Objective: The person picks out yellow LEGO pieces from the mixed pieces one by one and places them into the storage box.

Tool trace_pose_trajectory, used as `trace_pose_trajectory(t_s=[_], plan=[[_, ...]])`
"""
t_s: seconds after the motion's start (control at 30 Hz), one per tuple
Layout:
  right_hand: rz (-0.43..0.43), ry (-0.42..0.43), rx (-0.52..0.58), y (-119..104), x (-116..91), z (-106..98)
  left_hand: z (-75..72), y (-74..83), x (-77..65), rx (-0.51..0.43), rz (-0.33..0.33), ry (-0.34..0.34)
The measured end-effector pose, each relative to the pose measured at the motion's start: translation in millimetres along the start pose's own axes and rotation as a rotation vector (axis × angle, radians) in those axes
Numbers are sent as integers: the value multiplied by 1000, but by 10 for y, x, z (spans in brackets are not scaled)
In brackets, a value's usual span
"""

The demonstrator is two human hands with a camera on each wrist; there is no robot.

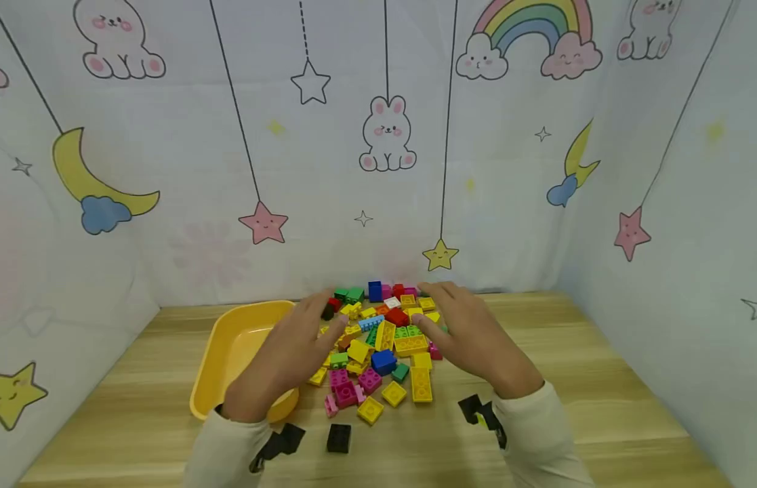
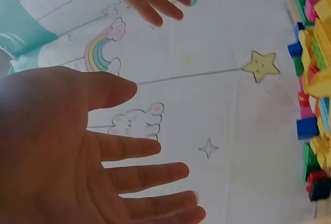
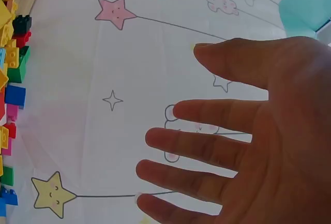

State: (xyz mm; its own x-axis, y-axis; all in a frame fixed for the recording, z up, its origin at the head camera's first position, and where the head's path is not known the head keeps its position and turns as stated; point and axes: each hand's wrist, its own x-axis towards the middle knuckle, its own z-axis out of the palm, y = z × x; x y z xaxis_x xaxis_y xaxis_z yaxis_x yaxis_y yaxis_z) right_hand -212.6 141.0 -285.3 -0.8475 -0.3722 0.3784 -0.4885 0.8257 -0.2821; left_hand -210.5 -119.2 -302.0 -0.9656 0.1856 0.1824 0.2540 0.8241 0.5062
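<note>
A pile of colourful toy building bricks lies on the wooden table, mostly yellow, pink, green, red and blue. My left hand hovers at the pile's left side, partly in front of a yellow plastic bin. On the right side hovers my right hand, its palm turned toward the other hand. Both wrist views show straight, spread fingers and bare palms: the left hand and the right hand hold nothing. Some bricks are hidden behind the hands.
One black brick sits apart, nearer the table's front. A blue brick lies mid-pile. Behind the table hangs a white cloth backdrop printed with stars and animals, and it continues along both sides.
</note>
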Motion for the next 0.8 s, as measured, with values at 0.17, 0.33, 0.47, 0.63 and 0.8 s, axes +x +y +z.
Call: trace_pose_trajectory(t_s=[0.17, 0.33, 0.47, 0.63, 0.8], plan=[[-66, -20, -68, -89, 70, -61, -249, -624, -168, -7, -29, 65], [-78, -81, -76, -185, 139, 31, -428, -1353, -480, -41, -117, 135], [-77, -82, -53, -223, 163, 145, -519, -1813, -728, -83, -341, 170], [-47, -101, -18, -262, 148, 245, -376, -2148, -944, -340, -595, 95], [-49, -99, 1, -300, 144, 268, -119, -2193, -1187, -720, -781, 407]])
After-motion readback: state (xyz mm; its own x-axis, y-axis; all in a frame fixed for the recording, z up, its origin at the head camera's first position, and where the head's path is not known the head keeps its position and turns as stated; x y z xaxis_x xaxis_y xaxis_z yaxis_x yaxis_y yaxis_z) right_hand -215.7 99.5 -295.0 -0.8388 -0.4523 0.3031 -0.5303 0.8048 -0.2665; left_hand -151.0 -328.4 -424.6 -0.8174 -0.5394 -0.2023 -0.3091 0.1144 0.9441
